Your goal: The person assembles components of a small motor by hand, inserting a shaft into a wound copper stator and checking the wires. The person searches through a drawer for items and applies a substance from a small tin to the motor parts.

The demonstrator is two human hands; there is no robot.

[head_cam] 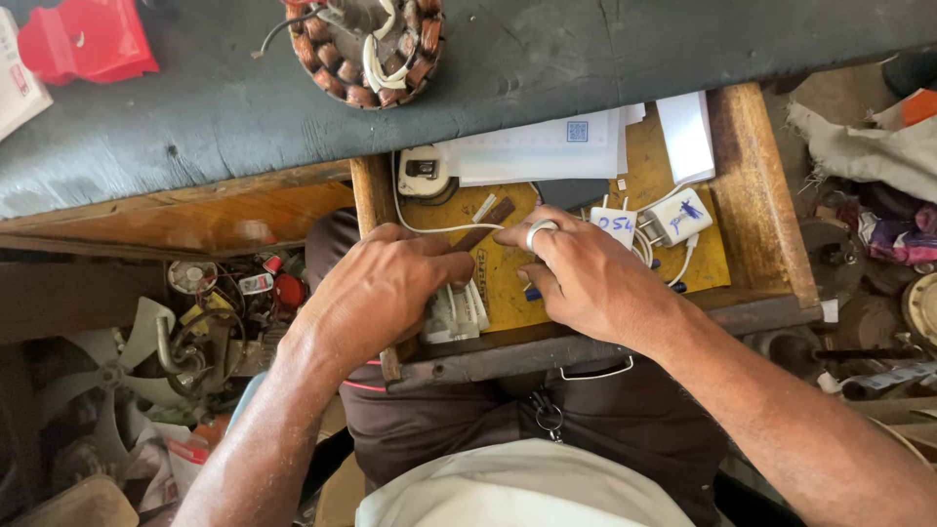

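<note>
A thin stack of paper notes (455, 312) is pinched by the left hand (376, 293) in the open drawer (756, 205). The right hand (586, 278), fingers spread, is rested beside the white charger cable (429, 229), which could be snagged and dragged.

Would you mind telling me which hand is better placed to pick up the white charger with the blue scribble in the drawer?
The right hand. It lies just beside the white charger in the drawer, while the left hand rests on the folded banknotes on the drawer's far side.
</note>
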